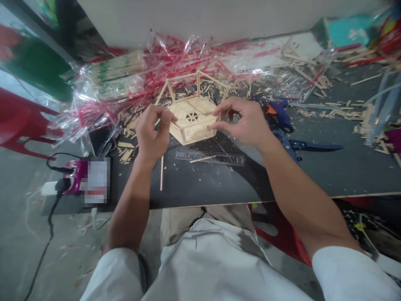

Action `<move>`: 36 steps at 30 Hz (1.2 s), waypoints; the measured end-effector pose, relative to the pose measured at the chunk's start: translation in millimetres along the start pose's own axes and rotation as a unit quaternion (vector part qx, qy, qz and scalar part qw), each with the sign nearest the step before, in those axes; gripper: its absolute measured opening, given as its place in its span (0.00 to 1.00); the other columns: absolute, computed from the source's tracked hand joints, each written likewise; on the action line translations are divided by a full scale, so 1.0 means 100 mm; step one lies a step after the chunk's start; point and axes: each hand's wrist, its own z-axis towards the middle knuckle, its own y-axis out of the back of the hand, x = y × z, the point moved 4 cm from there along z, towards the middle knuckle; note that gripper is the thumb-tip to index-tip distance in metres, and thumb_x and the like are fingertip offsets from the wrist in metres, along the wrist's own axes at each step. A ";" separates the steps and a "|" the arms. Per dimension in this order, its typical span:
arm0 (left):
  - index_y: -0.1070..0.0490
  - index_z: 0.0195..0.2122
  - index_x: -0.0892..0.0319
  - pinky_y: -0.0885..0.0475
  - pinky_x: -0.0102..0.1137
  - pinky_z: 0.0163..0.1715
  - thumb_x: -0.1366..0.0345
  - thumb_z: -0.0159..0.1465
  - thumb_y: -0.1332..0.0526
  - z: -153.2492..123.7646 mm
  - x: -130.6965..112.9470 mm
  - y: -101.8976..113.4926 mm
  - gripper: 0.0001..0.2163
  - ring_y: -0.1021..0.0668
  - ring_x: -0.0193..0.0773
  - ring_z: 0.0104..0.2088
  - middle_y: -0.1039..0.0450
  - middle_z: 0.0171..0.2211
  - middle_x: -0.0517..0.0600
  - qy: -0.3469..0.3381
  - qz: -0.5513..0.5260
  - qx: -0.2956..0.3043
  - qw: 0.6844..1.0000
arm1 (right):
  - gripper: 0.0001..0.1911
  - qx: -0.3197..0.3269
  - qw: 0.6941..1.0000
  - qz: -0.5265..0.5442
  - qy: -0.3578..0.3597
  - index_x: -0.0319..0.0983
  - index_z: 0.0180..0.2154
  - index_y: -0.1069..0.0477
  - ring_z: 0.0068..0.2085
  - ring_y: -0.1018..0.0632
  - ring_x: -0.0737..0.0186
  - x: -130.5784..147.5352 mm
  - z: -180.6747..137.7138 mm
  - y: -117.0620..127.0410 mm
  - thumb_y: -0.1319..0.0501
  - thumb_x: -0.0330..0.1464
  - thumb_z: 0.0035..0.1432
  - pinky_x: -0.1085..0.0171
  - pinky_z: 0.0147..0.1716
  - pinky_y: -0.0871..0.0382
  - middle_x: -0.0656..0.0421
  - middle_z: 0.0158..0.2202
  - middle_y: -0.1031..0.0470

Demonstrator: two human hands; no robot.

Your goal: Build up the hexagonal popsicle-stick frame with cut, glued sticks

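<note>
A six-sided frame of thin wooden sticks [188,136] rests on the dark table, with a star-like opening in its woven-looking floor and upright posts joined by sticks at the back. My left hand [153,131] is closed at its front left, thumb and forefinger pinched by a front stick. At the front right corner, my right hand [246,121] has thumb and forefinger around the frame's edge, a gap showing between them. Fingers partly hide both contact spots. Below the frame lies a clear ruler [230,159] with a loose stick [202,159] across it.
Another stick [162,173] lies near my left wrist. Blue-handled cutters [288,144] and a blue glue gun [280,113] lie at right. Plastic-wrapped stick bundles [115,71] and scraps line the back. At left are a phone [96,182] and a purple power strip [73,177].
</note>
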 end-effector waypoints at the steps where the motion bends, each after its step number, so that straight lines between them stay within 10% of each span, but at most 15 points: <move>1: 0.27 0.35 0.51 0.27 0.39 0.42 0.52 0.76 0.46 -0.01 0.00 -0.02 0.15 0.22 0.38 0.36 0.23 0.33 0.48 -0.007 0.008 0.006 1.000 | 0.14 -0.002 1.000 -0.005 -0.008 0.43 0.38 0.21 0.33 0.24 0.62 -0.01 0.00 0.03 0.26 0.44 0.56 0.59 0.31 0.30 0.59 0.37 0.19; 14: 0.29 0.37 0.53 0.30 0.40 0.42 0.57 0.74 0.42 -0.05 -0.11 -0.17 0.09 0.22 0.39 0.37 0.21 0.33 0.48 -0.113 0.088 0.051 0.988 | 0.06 -0.004 0.998 0.032 -0.050 0.44 0.35 0.23 0.27 0.30 0.65 -0.04 -0.02 0.04 0.31 0.38 0.60 0.60 0.26 0.32 0.60 0.29 0.27; 36: 0.27 0.46 0.53 0.31 0.43 0.49 0.56 0.70 0.36 -0.09 -0.10 -0.23 0.08 0.20 0.43 0.41 0.19 0.37 0.48 -0.093 0.103 0.095 0.986 | 0.03 -0.019 0.999 -0.007 -0.041 0.42 0.34 0.23 0.25 0.29 0.67 0.01 -0.03 0.03 0.32 0.33 0.58 0.62 0.28 0.32 0.62 0.28 0.24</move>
